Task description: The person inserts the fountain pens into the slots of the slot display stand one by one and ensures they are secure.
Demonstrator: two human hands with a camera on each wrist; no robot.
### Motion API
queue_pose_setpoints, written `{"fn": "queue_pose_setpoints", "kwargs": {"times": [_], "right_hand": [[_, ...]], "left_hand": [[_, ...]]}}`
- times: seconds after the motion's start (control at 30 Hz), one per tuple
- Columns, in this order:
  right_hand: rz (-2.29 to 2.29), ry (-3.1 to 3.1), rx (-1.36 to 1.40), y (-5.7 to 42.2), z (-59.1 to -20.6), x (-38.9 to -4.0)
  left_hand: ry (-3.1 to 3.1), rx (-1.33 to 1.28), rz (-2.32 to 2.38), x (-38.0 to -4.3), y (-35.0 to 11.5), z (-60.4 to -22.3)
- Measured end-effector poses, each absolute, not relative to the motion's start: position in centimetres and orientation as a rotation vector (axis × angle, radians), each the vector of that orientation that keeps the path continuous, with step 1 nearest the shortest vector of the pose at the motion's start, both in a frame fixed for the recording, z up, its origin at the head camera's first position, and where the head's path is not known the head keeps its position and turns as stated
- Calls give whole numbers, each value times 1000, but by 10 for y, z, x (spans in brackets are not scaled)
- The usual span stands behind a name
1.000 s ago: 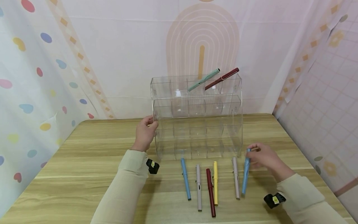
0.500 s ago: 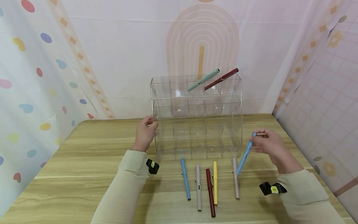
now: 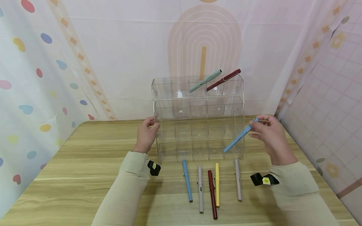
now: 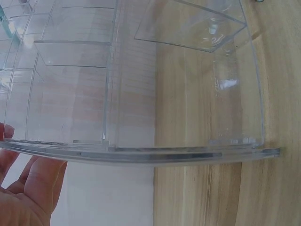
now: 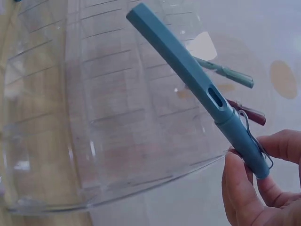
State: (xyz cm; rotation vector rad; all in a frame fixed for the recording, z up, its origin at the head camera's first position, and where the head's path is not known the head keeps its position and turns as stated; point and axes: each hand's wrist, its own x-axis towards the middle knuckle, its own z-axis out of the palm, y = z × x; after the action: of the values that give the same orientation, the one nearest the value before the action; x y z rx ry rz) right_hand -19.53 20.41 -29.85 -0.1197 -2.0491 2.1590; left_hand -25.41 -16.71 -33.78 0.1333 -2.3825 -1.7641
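Observation:
A clear acrylic pen rack with tiers of small compartments stands on the table. My left hand grips its left side panel; in the left wrist view the fingers curl about the panel's edge. At the rack's right side, my right hand pinches a light blue pen by its capped end, clip showing. The pen slants, its free end in front of the rack's lower right part. In the top tier lean a mint green pen and a dark red pen.
On the table before the rack lie a blue pen, a grey-lilac pen, a dark red pen, a yellow pen and another grey-lilac pen. A patterned curtain hangs behind.
My right hand has lifted the light blue pen from the table, raised it toward the rack's right side and tilted its lower end leftward. The left hand stays on the rack.

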Motion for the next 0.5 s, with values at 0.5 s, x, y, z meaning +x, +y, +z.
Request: {"fn": "queue_pose_setpoints", "kwargs": {"times": [0.5], "right_hand": [[2240, -1685, -192, 169, -267, -214]], "left_hand": [[-2389, 132, -1757, -255, -169, -339]]}}
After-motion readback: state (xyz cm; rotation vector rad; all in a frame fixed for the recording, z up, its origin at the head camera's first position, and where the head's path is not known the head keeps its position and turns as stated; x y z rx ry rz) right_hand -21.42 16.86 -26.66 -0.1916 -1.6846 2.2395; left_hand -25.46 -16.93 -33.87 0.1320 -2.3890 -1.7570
